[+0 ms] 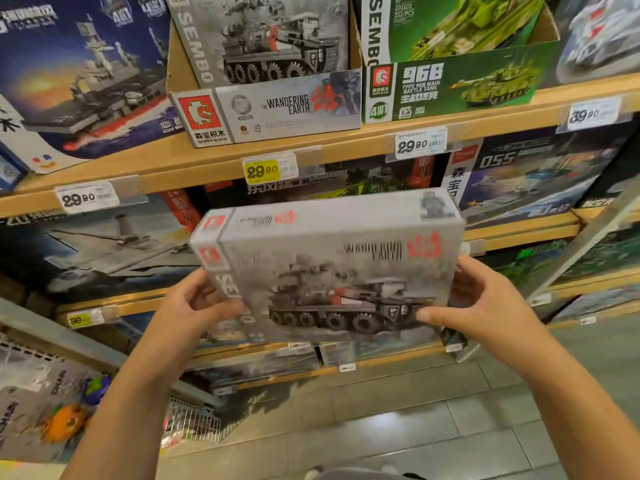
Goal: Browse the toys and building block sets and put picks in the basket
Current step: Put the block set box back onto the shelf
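The grey cardboard building-block box printed with a wheeled vehicle was held in mid-air in front of the wooden shelves. The left hand gripped its left edge; the right hand gripped its right edge, thumbs on the front face.
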